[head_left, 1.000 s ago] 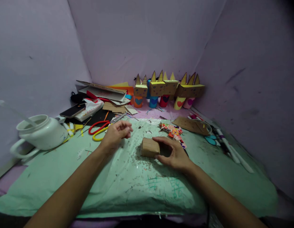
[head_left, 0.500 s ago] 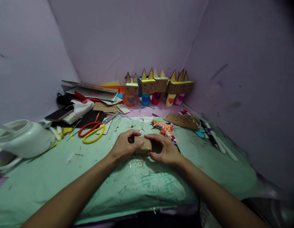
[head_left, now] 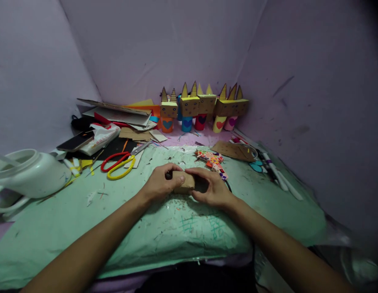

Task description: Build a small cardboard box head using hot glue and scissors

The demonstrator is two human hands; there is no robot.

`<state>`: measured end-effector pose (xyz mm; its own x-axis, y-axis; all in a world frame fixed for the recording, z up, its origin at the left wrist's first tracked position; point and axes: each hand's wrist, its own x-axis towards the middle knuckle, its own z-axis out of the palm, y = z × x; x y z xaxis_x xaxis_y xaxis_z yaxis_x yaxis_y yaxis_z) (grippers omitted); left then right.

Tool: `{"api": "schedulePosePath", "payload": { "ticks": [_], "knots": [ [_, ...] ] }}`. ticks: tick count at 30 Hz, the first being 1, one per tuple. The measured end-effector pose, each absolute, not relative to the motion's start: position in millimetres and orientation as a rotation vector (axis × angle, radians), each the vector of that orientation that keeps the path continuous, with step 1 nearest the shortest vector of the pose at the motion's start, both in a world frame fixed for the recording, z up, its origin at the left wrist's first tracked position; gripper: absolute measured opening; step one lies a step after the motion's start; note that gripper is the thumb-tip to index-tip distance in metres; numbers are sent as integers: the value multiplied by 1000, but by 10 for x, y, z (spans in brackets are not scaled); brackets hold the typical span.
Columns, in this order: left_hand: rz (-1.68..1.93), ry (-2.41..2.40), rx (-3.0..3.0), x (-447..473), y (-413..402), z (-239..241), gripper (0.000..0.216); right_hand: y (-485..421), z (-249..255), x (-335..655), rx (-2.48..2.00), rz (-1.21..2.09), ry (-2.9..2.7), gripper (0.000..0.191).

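A small brown cardboard box (head_left: pixel 184 182) rests on the green mat (head_left: pixel 164 232) in the middle of the table. My left hand (head_left: pixel 160 185) wraps round its left end, fingers curled over the top. My right hand (head_left: pixel 211 189) grips its right end, thumb and fingers closed on it. Both hands touch the box, which sits low on the mat between them.
Red and yellow scissors (head_left: pixel 117 165) lie left of the hands. A white jug (head_left: pixel 28 173) stands at far left. Cardboard figures (head_left: pixel 201 106) line the back wall. A patterned paper piece (head_left: pixel 213 160), markers (head_left: pixel 276 173) and stacked card (head_left: pixel 115 118) lie around.
My left hand moved right from near the scissors and closed on the box's left end. The right hand kept its hold. The view shifted slightly.
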<state>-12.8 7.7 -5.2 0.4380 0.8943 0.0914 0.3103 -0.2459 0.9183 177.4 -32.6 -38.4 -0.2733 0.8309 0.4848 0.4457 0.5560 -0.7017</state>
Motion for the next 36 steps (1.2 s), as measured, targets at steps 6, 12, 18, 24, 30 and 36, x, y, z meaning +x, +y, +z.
{"api": "schedulePosePath", "payload": {
  "ticks": [6, 12, 18, 24, 30, 36],
  "knots": [
    [711, 1046, 1872, -149, 67, -67, 31, -320, -390, 1775, -1056, 536, -1919, 51],
    [698, 1043, 1875, -146, 66, -78, 29, -318, -407, 1763, -1080, 572, -1879, 52],
    [678, 1033, 1895, -146, 70, -86, 29, -316, -408, 1761, -1086, 583, -1874, 51],
    [640, 1035, 1920, -147, 54, -89, 33, -312, -410, 1766, -1069, 608, -1867, 51],
    [617, 1163, 1895, -90, 4, -34, 38, -319, -407, 1766, -1080, 558, -1892, 51],
    [621, 1186, 1893, -44, 13, -39, 34, -315, -405, 1759, -1067, 554, -1883, 52]
  ]
}}
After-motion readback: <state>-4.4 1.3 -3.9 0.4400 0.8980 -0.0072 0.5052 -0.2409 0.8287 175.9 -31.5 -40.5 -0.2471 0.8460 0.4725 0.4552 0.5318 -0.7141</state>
